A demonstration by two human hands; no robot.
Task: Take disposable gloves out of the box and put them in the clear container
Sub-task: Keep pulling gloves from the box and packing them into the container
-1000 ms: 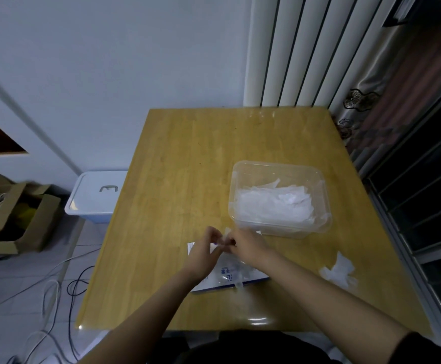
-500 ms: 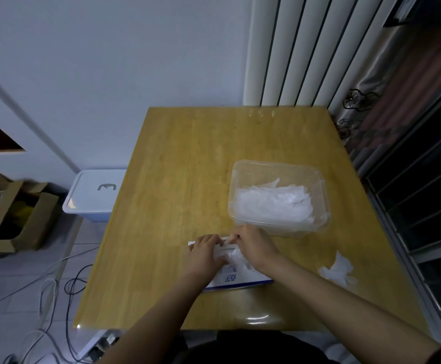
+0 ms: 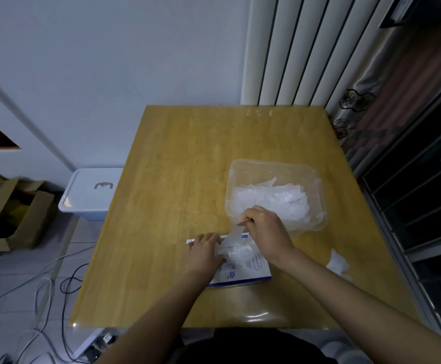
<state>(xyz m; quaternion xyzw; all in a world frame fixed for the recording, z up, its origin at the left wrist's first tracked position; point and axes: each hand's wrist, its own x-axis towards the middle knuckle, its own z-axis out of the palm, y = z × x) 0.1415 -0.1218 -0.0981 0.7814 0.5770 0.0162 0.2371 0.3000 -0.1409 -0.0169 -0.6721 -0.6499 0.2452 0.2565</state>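
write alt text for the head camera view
A person's right hand pinches a clear glove stretched up from a glove box that the left hand rests on. Beyond it on the wooden table stands a clear container holding a heap of gloves; one loose glove lies to the right.

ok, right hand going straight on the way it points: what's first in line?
Probably the near rim of the clear plastic container; the right hand, pinching a translucent glove, may sit above it, depth unclear.
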